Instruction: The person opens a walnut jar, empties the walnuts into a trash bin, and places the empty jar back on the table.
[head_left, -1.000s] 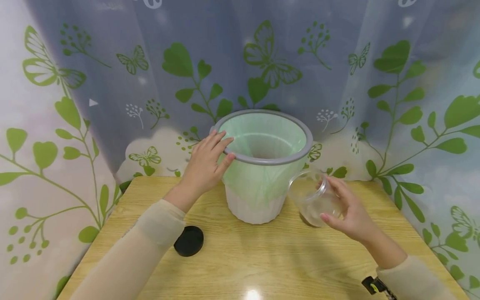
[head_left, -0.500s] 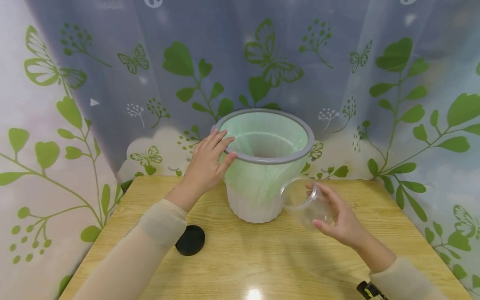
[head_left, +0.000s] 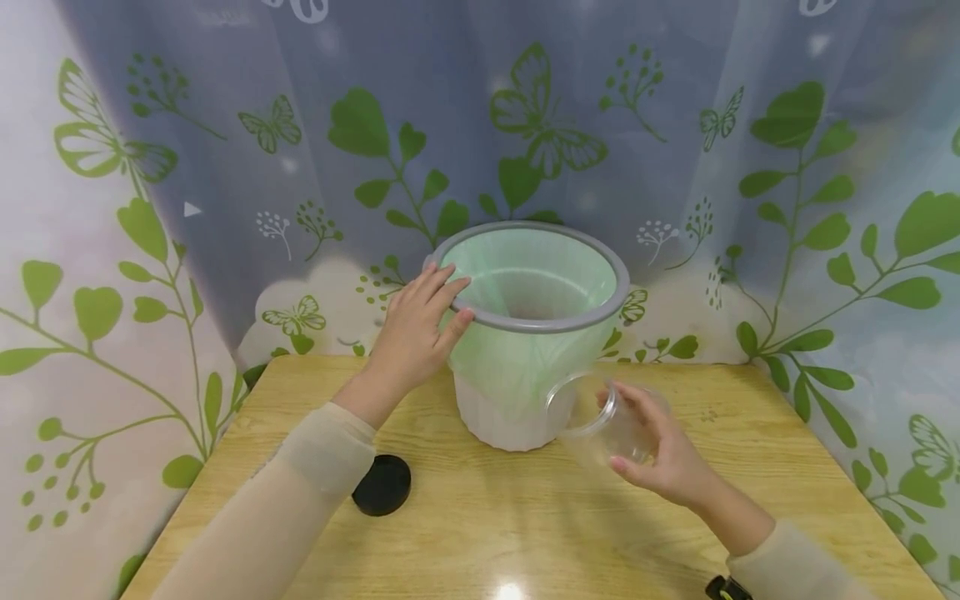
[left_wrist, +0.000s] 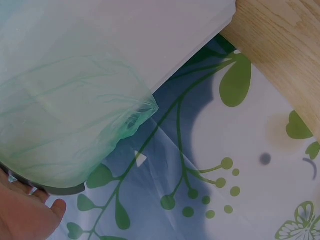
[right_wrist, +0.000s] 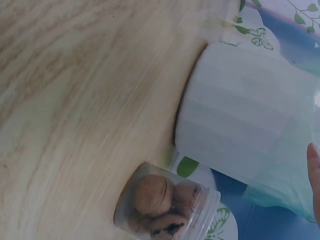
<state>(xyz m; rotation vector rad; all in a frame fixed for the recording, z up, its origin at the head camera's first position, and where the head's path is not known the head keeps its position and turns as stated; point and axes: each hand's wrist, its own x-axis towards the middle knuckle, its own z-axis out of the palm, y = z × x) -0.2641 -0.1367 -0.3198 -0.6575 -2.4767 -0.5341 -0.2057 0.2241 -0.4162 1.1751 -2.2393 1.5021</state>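
Note:
A trash bin with a grey rim [head_left: 528,325] and a pale green liner stands at the back of the table. My left hand [head_left: 416,325] rests on the rim's left side, fingers fairly straight over it; in the left wrist view its thumb [left_wrist: 59,207] sticks out below the rim. In front of the bin's right side, my right hand [head_left: 660,454] holds a clear plastic jar [head_left: 581,425], tilted with its mouth to the left. The right wrist view has a clear jar of several walnuts [right_wrist: 154,195] upright beside the bin; I cannot make it out in the head view.
A round black lid [head_left: 382,485] lies on the wooden table [head_left: 465,542], partly behind the left sleeve. Behind and along both sides hangs a curtain [head_left: 450,100] printed with leaves and butterflies.
My right hand has moved left and nearer to me with the clear jar. My left hand stays on the bin's rim.

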